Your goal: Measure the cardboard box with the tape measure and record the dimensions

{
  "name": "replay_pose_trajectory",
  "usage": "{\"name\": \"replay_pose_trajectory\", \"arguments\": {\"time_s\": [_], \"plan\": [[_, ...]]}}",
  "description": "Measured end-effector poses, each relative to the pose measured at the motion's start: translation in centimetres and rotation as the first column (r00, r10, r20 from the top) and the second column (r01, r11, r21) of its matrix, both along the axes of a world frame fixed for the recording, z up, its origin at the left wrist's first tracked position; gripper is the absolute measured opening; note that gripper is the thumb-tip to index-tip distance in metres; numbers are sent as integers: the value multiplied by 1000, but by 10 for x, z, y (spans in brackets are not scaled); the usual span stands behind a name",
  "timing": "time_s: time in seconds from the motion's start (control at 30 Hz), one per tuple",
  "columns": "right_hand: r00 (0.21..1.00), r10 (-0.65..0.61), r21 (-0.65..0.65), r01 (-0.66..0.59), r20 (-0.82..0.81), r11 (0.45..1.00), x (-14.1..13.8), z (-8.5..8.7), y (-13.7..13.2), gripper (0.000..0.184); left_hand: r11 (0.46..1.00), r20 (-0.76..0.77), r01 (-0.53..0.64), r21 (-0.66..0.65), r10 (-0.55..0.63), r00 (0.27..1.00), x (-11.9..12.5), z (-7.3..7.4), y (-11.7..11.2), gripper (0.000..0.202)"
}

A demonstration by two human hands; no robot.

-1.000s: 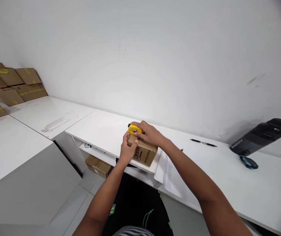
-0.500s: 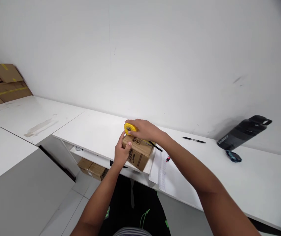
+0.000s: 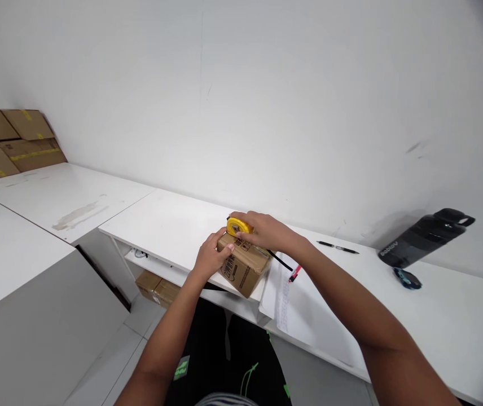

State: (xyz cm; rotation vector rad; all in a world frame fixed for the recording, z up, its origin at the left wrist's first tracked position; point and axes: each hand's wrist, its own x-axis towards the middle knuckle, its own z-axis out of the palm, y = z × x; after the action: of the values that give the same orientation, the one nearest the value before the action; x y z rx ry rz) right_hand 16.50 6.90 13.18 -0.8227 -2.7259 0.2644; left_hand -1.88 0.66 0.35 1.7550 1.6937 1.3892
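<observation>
A small brown cardboard box (image 3: 241,277) with black print sits at the front edge of the white desk. My left hand (image 3: 213,256) is closed round the box's left end, thumb on the top edge and fingers at the far side. In my right hand (image 3: 267,230) is a yellow tape measure (image 3: 236,226), held at the left end of the box top. A thin black strip (image 3: 281,261) sticks out past the box's right end, under my right wrist; where it begins is hidden.
Right of the box lie white paper sheets (image 3: 309,316) and a red pen (image 3: 294,274). Farther right are a black pen (image 3: 337,247), a dark bottle (image 3: 423,237) and a small dark blue object (image 3: 407,278). Cardboard boxes (image 3: 17,141) are stacked far left; others (image 3: 157,287) stand below the desk.
The camera view has shifted slightly. The tape measure in my right hand has moved a little to the right relative to the box. More of the red pen now shows.
</observation>
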Motion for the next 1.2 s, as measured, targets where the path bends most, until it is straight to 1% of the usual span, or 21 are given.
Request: {"name": "replay_pose_trajectory", "arguments": {"time_s": [0.13,0.27,0.37,0.43,0.5,0.6,0.67,0.73,0.77,0.83,0.93,1.0,1.07,1.13,1.2], "plan": [[1000,-23,-16,23,-19,1000,14,-1,-6,46,999,-98,-29,-37,25,995,0,7,-6,51],[995,-102,6,102,-4,995,51,-10,-22,48,997,-183,-35,-71,21,983,-3,17,-8,50],[984,-180,69,180,-11,981,84,-22,-39,49,997,-297,-2,-76,-21,955,-10,34,-5,48],[973,-229,91,232,-36,969,101,-30,-50,48,996,-355,21,-89,-51,934,-13,50,-3,45],[955,-291,93,296,-64,951,112,-38,-58,48,992,-399,16,-129,-67,914,-9,66,-1,42],[931,-354,103,362,-88,927,116,-47,-66,50,975,-494,-75,-209,-38,869,7,84,3,44],[924,-373,120,381,-81,917,114,-51,-69,51,961,-551,-170,-220,22,834,18,89,8,47],[921,-381,143,388,-77,910,112,-53,-70,51,948,-563,-239,-210,82,822,25,90,13,45],[922,-379,156,387,-79,909,111,-54,-71,50,943,-554,-258,-209,103,826,26,90,16,43],[924,-373,184,383,-87,905,111,-57,-71,50,940,-518,-256,-227,106,849,25,88,21,37],[926,-361,197,377,-113,905,111,-61,-72,50,941,-408,-194,-276,68,910,19,82,27,32],[927,-351,197,372,-134,907,111,-64,-71,50,946,-254,-127,-297,49,966,15,74,31,35],[928,-342,196,367,-147,909,113,-67,-70,50,946,-53,-28,-322,11,999,11,66,34,45],[930,-333,195,359,-154,913,115,-68,-69,49,924,97,80,-373,-47,994,9,61,38,55],[937,-315,185,340,-152,922,119,-69,-68,50,898,150,143,-416,-87,985,7,58,41,59]]}}
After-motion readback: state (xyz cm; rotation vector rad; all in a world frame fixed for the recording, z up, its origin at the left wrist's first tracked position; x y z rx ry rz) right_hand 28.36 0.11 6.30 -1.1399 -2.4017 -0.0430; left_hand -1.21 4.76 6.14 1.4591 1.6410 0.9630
